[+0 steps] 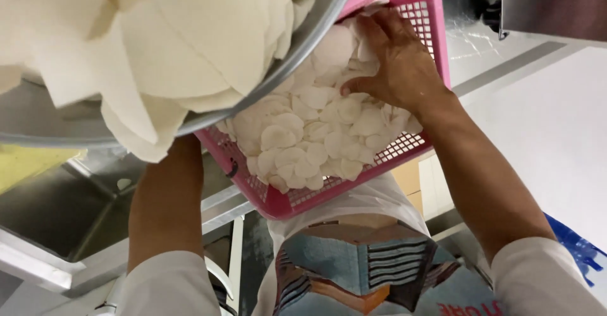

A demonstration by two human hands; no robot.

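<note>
At far left, a steel bowl [316, 44] tilts over the scene, heaped with large cream-white sheets [177, 44] that sag past its rim. Risk as judged: the lowest folds hang clear of the rim above the left forearm; more tilt could send them sliding onto the steel counter [50, 227] instead of the basket.

Left hand: not visible. Forearm runs up under the bowl and the basket's near corner; cannot tell whether the hand is open or gripping, though it seems to support something from below.

Centre: pink plastic basket [297, 199], tipped, near corner lowest, held over a white sack [373, 205] with a printed front. Basket is packed with thin white round slices [303, 133], piled level with the low rim. Risk as judged: slices at that corner could spill over and miss the sack's mouth if the basket tilts further or the support slips.

Right: right hand [398, 63] lies flat on the slices by the far wall, fingers loosely spread, thumb tucked in, pressing or raking rather than gripping.
</note>
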